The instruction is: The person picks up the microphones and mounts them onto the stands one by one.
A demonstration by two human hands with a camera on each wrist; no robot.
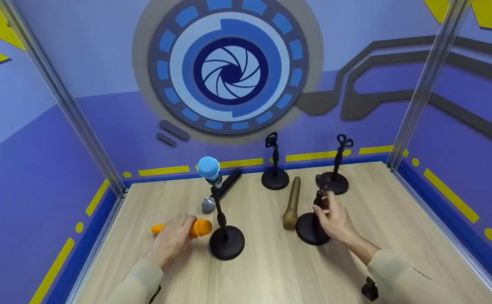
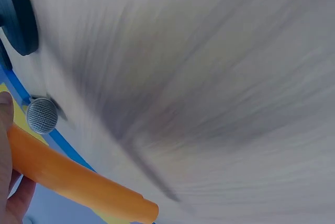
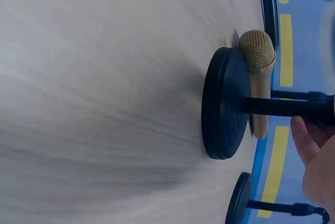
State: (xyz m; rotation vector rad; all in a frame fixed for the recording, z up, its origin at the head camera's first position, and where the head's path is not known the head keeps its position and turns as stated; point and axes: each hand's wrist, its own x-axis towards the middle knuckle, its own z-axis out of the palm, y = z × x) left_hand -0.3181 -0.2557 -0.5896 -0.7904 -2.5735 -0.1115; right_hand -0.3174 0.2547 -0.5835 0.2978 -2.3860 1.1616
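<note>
My left hand (image 1: 172, 238) grips an orange microphone (image 1: 202, 227) around its handle, low over the table on the left. In the left wrist view, the orange handle (image 2: 78, 174) slants out from the fingers. My right hand (image 1: 335, 219) holds a black desktop microphone stand (image 1: 311, 230) by its upright pole; fingers partly hide the pole. In the right wrist view, its round base (image 3: 225, 103) appears with the thumb against the pole. Just left of that base lies a gold microphone (image 1: 292, 207). Beside the orange microphone, another stand (image 1: 227, 245) carries a blue-headed microphone (image 1: 209, 167).
A black microphone (image 1: 230, 183) with a silver head lies behind the blue one's stand. Two more black stands (image 1: 275, 180) (image 1: 338, 184) stand along the back wall. Purple panels (image 1: 102, 122) enclose the wooden table (image 1: 262, 270). A small black object (image 1: 370, 289) shows by the right sleeve.
</note>
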